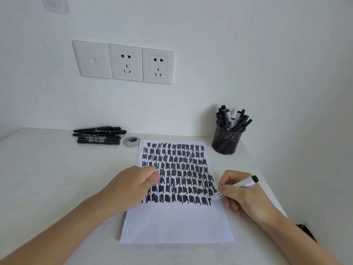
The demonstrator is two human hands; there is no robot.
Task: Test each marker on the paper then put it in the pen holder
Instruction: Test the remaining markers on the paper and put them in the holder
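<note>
A white sheet of paper (pixel 175 224) lies in front of me, its upper part filled with rows of black scribbles. My right hand (pixel 242 196) grips a white marker (pixel 245 184) with a black end, its tip touching the paper at the right end of the lowest scribble row. My left hand (pixel 133 185) rests on the paper's left edge with fingers curled; whether it holds the marker's cap is hidden. A black mesh pen holder (pixel 226 141) stands at the back right with several markers in it. Several black markers (pixel 99 135) lie in a pile at the back left.
The white table (pixel 47 178) meets a white wall with three socket plates (pixel 124 62). A round metal cable grommet (pixel 131 141) sits between the marker pile and the paper. The table's right edge runs close to my right forearm, with a dark gap (pixel 305 229) beyond it.
</note>
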